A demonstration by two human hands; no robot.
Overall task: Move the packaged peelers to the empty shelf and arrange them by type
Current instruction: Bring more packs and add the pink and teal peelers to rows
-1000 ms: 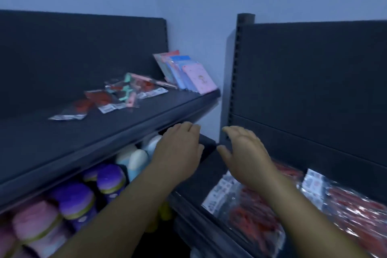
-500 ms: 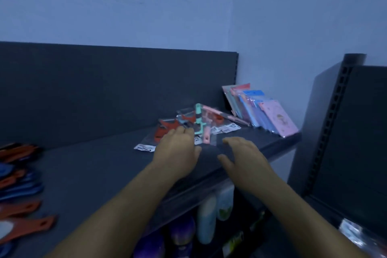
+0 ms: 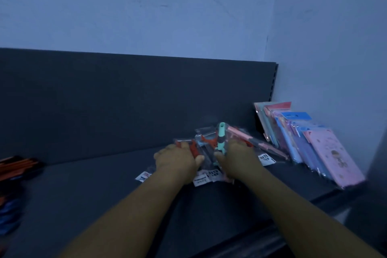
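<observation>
At the centre of the frame, the packaged peelers (image 3: 211, 148) lie on the shelf (image 3: 88, 184) between both hands, long axes pointing away; the left hand (image 3: 178, 160) fingers curl on the red ones, the right hand (image 3: 236, 160) grips the teal one.

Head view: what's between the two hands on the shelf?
Between left hand and right hand: the clear bags of the packaged peelers, teal-handled peeler standing up among them.

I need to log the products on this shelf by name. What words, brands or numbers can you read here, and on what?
Nothing reads clearly.
White labels on the peeler packets: dark print, too blurred to read.
White label at the right: dark blocks of print, unreadable.
Pink packet leaning at the right: a small figure, no legible words.
Orange items at the left: no text visible.
</observation>
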